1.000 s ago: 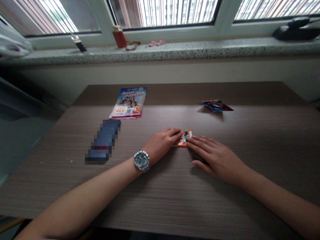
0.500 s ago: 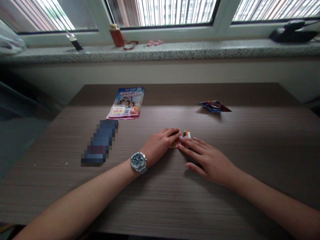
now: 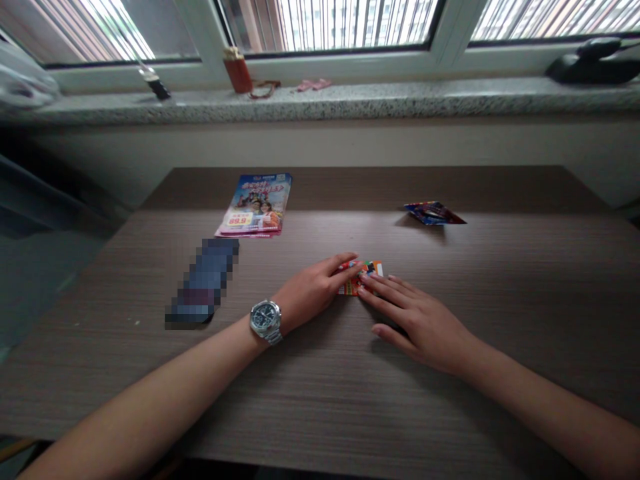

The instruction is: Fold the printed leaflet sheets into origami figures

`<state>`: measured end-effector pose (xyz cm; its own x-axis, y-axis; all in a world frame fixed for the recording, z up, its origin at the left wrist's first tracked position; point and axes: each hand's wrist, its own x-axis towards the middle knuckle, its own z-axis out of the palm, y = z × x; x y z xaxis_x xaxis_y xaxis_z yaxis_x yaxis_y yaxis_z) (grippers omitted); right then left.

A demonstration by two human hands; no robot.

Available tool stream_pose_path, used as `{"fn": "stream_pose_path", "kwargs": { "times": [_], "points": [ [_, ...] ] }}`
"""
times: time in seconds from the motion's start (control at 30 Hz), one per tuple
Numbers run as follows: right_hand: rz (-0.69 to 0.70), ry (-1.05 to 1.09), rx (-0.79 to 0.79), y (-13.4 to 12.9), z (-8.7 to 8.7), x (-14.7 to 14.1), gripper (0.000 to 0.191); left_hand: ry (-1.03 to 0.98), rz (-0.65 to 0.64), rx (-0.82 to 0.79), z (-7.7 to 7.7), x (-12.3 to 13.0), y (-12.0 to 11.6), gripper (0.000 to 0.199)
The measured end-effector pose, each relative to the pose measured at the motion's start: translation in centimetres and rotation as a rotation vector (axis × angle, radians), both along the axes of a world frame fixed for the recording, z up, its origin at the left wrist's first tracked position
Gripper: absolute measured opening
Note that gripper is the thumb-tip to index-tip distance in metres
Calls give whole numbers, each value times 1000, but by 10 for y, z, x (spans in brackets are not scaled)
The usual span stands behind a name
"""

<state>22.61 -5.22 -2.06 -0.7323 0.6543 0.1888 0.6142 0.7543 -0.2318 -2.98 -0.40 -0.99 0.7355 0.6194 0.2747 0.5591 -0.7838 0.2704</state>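
Note:
A small, brightly printed piece of paper [image 3: 374, 268], orange, red and green with a white patch, lies flat on the wooden table [image 3: 320, 400]. Over its left part rest the fingers of my left hand [image 3: 316, 288], stretched out with a gap between index finger and thumb. A watch [image 3: 265, 320] is on that wrist. My right hand [image 3: 417, 320] lies with its fingers extended and their tips on the paper's lower right part; its thumb is spread over the table. The fingers cover much of the paper.
A stack of printed leaflets [image 3: 257, 205] lies at the back left, with a pixelated dark flat object [image 3: 203, 283] in front of it. At the back right stands a folded, colourful paper piece [image 3: 434, 213]. A red case [image 3: 237, 72] is on the granite windowsill [image 3: 350, 100].
My left hand has slid slightly left, its fingers spreading, so more of the paper shows. My right hand has stayed nearly still. The whole view has shifted a little.

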Motion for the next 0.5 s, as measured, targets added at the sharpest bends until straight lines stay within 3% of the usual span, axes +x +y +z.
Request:
{"fn": "stream_pose_path", "kwargs": {
  "times": [0.1, 0.17, 0.37, 0.5],
  "points": [
    [2, -14, -6, 0, 0, 0, 61, 104, -81, 102, 10, -6, -13, 38],
    [4, -18, -9, 0, 0, 0, 61, 165, -101, 101, 14, -10, -23, 43],
    [-1, 27, -37, 0, 2, -1, 60, 191, 40, 62, 9, -18, -36, 43],
    [1, 39, -45, 0, 3, 0, 60, 182, 65, 34, 8, -23, -36, 41]
  ]
}}
